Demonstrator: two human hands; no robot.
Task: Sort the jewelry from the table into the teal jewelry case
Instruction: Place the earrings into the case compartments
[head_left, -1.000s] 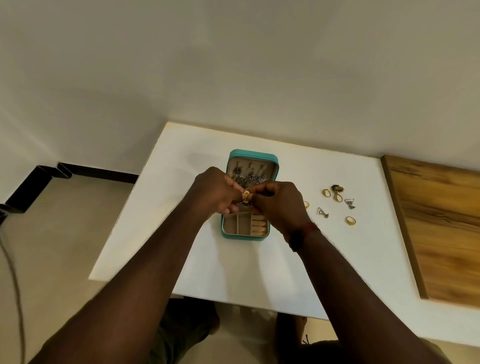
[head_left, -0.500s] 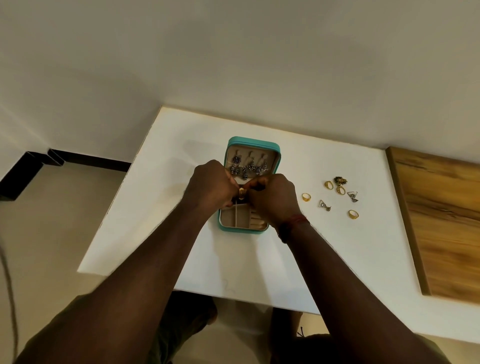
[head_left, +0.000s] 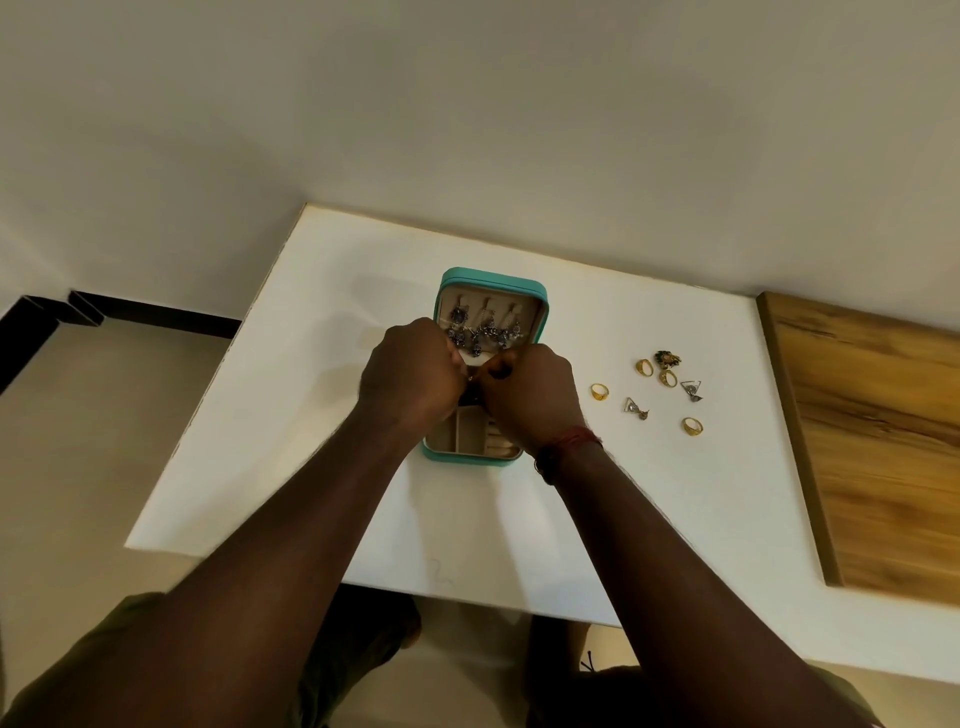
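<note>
The white rectangular table (head_left: 291, 431) has open surface from the case out to its 9 o'clock edge and its 6 o'clock edge. A brown wooden board (head_left: 883, 441) borders it at 3 o'clock. The left hand (head_left: 410, 374) and right hand (head_left: 535, 395) hover knuckles-up over the open teal jewelry case (head_left: 493, 278). Their curled fingertips meet at its middle; whether they pinch anything cannot be told. Dark silver dangling earrings (head_left: 485, 330) hang in the lid. Scattered gold rings (head_left: 599, 392) and silver triangular earrings (head_left: 635, 408) lie at 3 o'clock, between case and board.

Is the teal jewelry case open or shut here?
Open. The teal jewelry case has its lid swung back; earrings hang inside the lid, and beige compartments show in the base.
</note>
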